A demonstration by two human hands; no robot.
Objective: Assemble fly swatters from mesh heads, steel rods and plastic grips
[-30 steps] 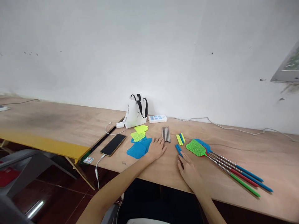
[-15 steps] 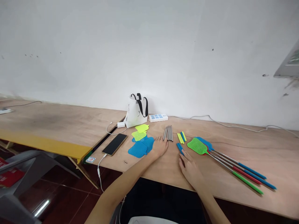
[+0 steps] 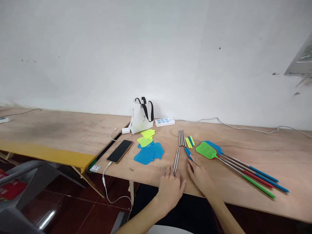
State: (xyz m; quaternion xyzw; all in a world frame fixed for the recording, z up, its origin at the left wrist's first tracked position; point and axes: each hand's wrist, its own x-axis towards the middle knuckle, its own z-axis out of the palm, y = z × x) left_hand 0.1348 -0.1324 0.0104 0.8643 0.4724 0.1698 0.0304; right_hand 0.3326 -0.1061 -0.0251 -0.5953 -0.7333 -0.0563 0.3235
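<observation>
Near table edge (image 3: 146, 172): hands apart, your left hand (image 3: 169, 188) at two metal rods (image 3: 176, 161), right hand (image 3: 200, 175) at blue tubes (image 3: 187, 152); can't tell if clamped. Step looks like singling out rods; next likely needs fingertip pinch.

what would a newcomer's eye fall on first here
Probably the fly swatters with blue, red and green handles, fanned out on the right. Next, perhaps, the blue mesh heads and yellow mesh heads left of centre, with the white bag just behind. Then the left hand, front centre, its fingers at two metal rods.
</observation>
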